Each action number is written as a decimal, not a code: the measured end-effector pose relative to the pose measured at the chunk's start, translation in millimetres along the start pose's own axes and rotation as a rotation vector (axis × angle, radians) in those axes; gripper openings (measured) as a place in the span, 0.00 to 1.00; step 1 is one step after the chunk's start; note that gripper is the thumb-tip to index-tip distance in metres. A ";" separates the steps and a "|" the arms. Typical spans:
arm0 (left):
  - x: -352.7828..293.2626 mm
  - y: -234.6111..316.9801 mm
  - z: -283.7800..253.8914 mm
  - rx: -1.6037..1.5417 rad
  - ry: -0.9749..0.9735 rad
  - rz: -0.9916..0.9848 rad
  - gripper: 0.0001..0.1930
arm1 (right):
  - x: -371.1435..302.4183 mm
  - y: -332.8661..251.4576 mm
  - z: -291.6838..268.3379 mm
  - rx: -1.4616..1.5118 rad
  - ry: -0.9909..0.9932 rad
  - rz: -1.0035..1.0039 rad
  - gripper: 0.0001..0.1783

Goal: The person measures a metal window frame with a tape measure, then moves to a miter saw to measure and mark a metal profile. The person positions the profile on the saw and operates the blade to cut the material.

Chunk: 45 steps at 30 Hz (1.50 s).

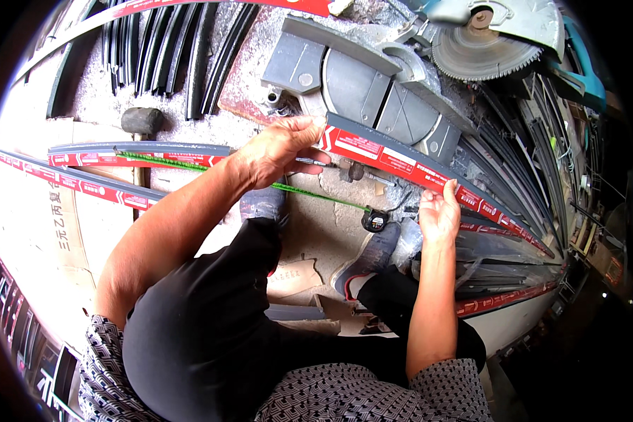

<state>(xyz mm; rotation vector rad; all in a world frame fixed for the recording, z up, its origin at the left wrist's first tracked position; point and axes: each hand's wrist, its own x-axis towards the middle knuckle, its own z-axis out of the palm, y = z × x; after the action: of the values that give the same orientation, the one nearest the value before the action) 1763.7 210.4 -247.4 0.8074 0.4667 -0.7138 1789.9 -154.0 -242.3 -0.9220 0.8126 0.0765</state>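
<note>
A long grey profile strip (394, 158) with red printed film on its side slants from the middle toward the lower right. My left hand (285, 151) is closed on its left end, thumb on top. Farther along, my right hand (439, 214) pinches the strip's lower edge with the fingertips. Just beyond the strip lies the grey base (373, 91) of a mitre saw, its toothed round blade (464, 60) raised at the upper right. A black tape measure (374, 221) lies below the strip, its green blade (316, 195) drawn out leftward and passing behind my left wrist.
Two more red-filmed grey strips (70, 179) lie at the left. Near them is a rubber mallet (142, 120). Several dark profiles (169, 49) lie at the upper left, with others bundled at the right (520, 148). Torn cardboard (293, 278) lies by my feet.
</note>
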 end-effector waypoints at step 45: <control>-45.4 99.3 -287.9 -0.246 0.607 0.606 0.08 | -37.1 82.2 -101.7 -2.039 -0.574 -0.597 0.36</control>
<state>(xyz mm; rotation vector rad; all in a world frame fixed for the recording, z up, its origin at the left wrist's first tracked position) 1773.6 501.5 -347.3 0.8653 0.7878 0.1661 1671.6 -167.3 -308.0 -2.8036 -0.4446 0.6878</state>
